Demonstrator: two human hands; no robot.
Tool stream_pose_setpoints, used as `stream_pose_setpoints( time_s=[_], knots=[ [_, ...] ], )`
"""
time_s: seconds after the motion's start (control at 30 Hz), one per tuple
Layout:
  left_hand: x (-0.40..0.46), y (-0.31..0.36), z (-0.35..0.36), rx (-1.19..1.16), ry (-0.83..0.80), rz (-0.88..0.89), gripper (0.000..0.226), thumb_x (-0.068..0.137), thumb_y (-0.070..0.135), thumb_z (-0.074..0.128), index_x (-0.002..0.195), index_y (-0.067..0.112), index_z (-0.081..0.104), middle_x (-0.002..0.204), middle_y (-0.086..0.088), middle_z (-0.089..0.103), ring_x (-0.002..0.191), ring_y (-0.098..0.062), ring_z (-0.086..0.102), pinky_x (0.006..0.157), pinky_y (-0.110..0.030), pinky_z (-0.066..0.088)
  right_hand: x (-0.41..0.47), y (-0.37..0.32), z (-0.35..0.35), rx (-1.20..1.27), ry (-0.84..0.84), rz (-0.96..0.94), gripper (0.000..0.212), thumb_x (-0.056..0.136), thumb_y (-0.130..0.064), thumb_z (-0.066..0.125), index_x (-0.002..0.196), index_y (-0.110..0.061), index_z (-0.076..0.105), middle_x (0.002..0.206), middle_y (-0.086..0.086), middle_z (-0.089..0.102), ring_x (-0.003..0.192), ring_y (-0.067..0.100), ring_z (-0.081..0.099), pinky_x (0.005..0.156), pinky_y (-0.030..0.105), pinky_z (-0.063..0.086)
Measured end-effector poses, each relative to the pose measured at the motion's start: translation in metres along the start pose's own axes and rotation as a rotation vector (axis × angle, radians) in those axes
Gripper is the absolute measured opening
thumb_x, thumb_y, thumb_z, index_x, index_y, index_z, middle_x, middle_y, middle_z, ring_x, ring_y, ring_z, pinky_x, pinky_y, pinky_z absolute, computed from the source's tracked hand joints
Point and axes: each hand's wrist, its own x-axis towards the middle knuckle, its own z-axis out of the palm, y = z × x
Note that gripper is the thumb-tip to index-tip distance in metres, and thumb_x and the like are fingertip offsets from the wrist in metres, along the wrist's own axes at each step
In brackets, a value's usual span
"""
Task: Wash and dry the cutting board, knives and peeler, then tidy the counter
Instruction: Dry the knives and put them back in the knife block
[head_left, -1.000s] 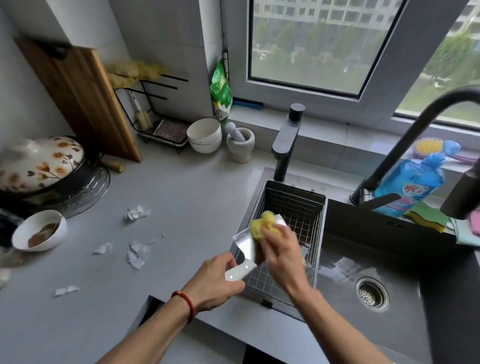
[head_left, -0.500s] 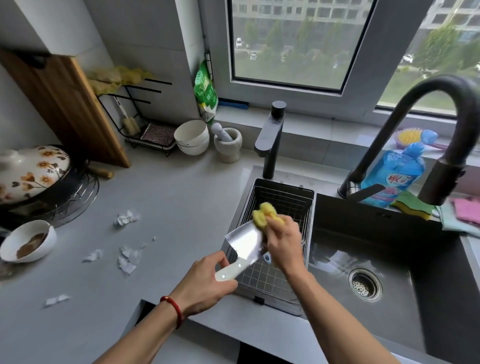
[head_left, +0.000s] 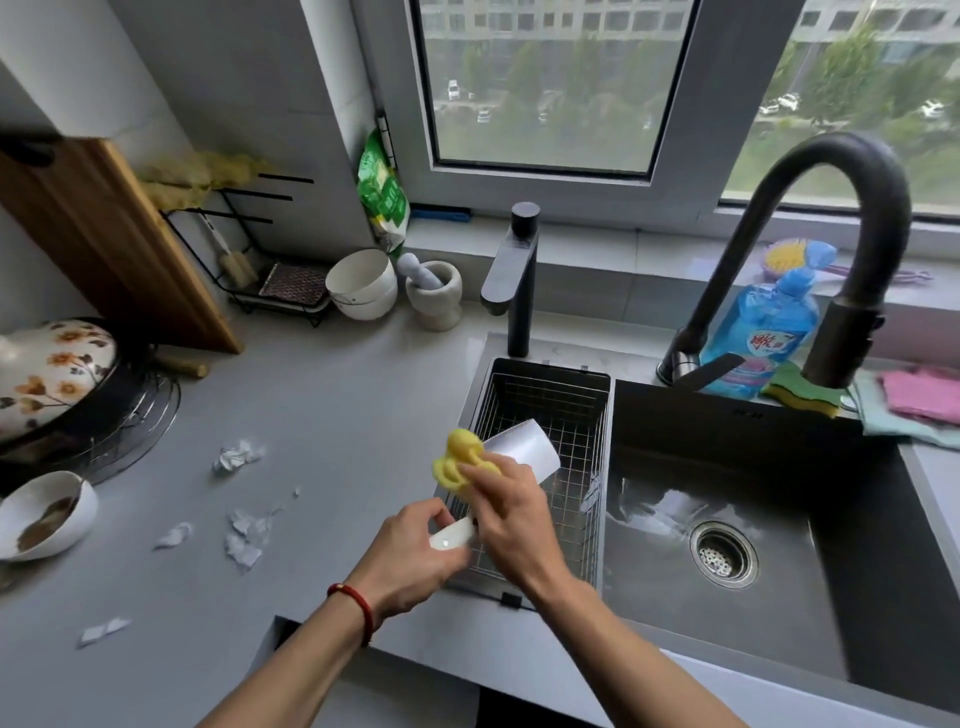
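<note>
Cleaver (head_left: 522, 448), white-handled and broad-bladed, is held flat over the wire basket (head_left: 540, 467) that sits in the left bay of the sink (head_left: 779, 519). In the head view, the only one, the left hand (head_left: 410, 558) has its grip pinching the pale handle at the near rim of the basket, a red cord on the wrist. The right hand (head_left: 506, 506) has its grip pressed together on a yellow sponge (head_left: 460, 460), which bears on the blade's left edge, just above the basket. Judging by this, the step in hand is scrubbing the knife; no water shows running from the tall faucet (head_left: 841, 249) to the right of the basket, so a rinse looks yet to come.

Left of the basket and further back, the wooden cutting board (head_left: 119, 244) leans upright against the wall, well apart from the sink; whether it is washed I cannot tell. No peeler can be made out. On the desk (head_left: 332, 415) left of the basket lie crumpled paper scraps (head_left: 236, 457), and further left a white bowl (head_left: 47, 514) with brown residue. Behind the sink, right of the basket, stand a blue detergent bottle (head_left: 763, 332) and a pink cloth (head_left: 924, 395).

The next move likely calls for swinging the blade right, under the faucet, edge turned away from the fingers, then reaching for a cloth to dry it
</note>
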Motion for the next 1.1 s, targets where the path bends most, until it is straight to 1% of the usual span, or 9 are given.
stream_pose_setpoints(
  time_s=[0.1, 0.2, 0.37, 0.47, 0.6, 0.73, 0.8, 0.97, 1.1],
  knots=[
    [-0.002, -0.001, 0.002, 0.039, -0.029, 0.015, 0.026, 0.076, 0.042, 0.076, 0.085, 0.025, 0.059, 0.071, 0.005, 0.062, 0.047, -0.006, 0.05, 0.044, -0.019, 0.039, -0.008, 0.011, -0.011, 0.001, -0.092, -0.076, 0.023, 0.092, -0.012, 0.068, 0.111, -0.02, 0.079, 0.125, -0.008, 0.066, 0.113, 0.01, 0.057, 0.099, 0.015, 0.043],
    [-0.008, 0.0, 0.007, -0.013, -0.026, -0.014, 0.028, 0.072, 0.039, 0.076, 0.087, 0.02, 0.061, 0.069, 0.003, 0.059, 0.04, -0.005, 0.044, 0.041, -0.022, 0.037, 0.018, 0.044, -0.039, -0.121, 0.029, 0.026, 0.02, 0.094, -0.004, 0.066, 0.105, -0.013, 0.08, 0.113, 0.001, 0.067, 0.093, -0.001, 0.05, 0.092, 0.004, 0.038],
    [-0.01, 0.002, 0.005, -0.1, -0.047, -0.047, 0.029, 0.078, 0.039, 0.078, 0.094, 0.019, 0.063, 0.069, -0.001, 0.064, 0.041, -0.005, 0.049, 0.042, -0.022, 0.04, 0.051, 0.075, -0.071, -0.115, 0.18, 0.401, 0.027, 0.1, -0.015, 0.06, 0.125, -0.016, 0.072, 0.131, 0.011, 0.063, 0.108, 0.019, 0.058, 0.101, 0.045, 0.053],
    [-0.004, 0.007, 0.003, -0.035, -0.002, 0.007, 0.027, 0.079, 0.038, 0.079, 0.092, 0.02, 0.065, 0.075, -0.001, 0.067, 0.045, -0.001, 0.056, 0.043, -0.017, 0.041, 0.041, 0.046, -0.066, -0.03, 0.278, 0.253, 0.028, 0.1, -0.017, 0.06, 0.125, -0.024, 0.072, 0.128, -0.001, 0.063, 0.112, 0.017, 0.058, 0.1, 0.044, 0.052],
    [0.003, 0.014, 0.004, 0.014, 0.046, 0.032, 0.025, 0.075, 0.04, 0.079, 0.085, 0.022, 0.065, 0.077, -0.003, 0.069, 0.055, -0.008, 0.058, 0.046, -0.02, 0.044, -0.002, 0.005, -0.028, 0.05, 0.051, -0.095, 0.027, 0.094, -0.013, 0.065, 0.115, -0.026, 0.076, 0.122, -0.018, 0.066, 0.114, -0.009, 0.056, 0.095, 0.012, 0.046],
    [-0.001, 0.009, -0.002, 0.037, 0.037, 0.054, 0.028, 0.071, 0.043, 0.079, 0.085, 0.022, 0.067, 0.078, -0.004, 0.069, 0.06, -0.012, 0.062, 0.049, -0.019, 0.046, -0.005, 0.03, -0.037, -0.016, 0.023, -0.193, 0.031, 0.09, -0.003, 0.067, 0.113, -0.021, 0.079, 0.128, -0.01, 0.064, 0.119, -0.006, 0.053, 0.099, 0.01, 0.042],
    [-0.004, 0.006, -0.001, 0.074, 0.029, 0.075, 0.029, 0.071, 0.044, 0.079, 0.086, 0.021, 0.067, 0.08, -0.005, 0.068, 0.064, -0.013, 0.064, 0.05, -0.019, 0.048, 0.018, 0.048, -0.056, -0.05, 0.101, -0.09, 0.03, 0.091, 0.002, 0.065, 0.111, -0.016, 0.079, 0.119, -0.008, 0.066, 0.113, -0.015, 0.053, 0.093, 0.004, 0.043],
    [-0.005, -0.004, 0.0, 0.003, 0.021, 0.008, 0.021, 0.079, 0.036, 0.081, 0.087, 0.019, 0.07, 0.075, -0.003, 0.069, 0.051, -0.004, 0.059, 0.046, -0.016, 0.042, 0.063, 0.087, -0.087, -0.104, 0.127, 0.55, 0.027, 0.097, -0.023, 0.066, 0.123, -0.022, 0.073, 0.13, 0.012, 0.067, 0.109, 0.024, 0.062, 0.103, 0.045, 0.052],
    [0.001, -0.009, -0.003, -0.322, -0.025, -0.091, 0.031, 0.094, 0.036, 0.069, 0.09, 0.006, 0.073, 0.073, -0.011, 0.068, 0.049, -0.012, 0.052, 0.044, -0.026, 0.041, 0.062, 0.079, -0.098, 0.159, 0.375, 0.65, 0.037, 0.093, -0.031, 0.064, 0.129, -0.027, 0.07, 0.128, 0.009, 0.068, 0.112, 0.025, 0.063, 0.103, 0.045, 0.052]
  ],
)
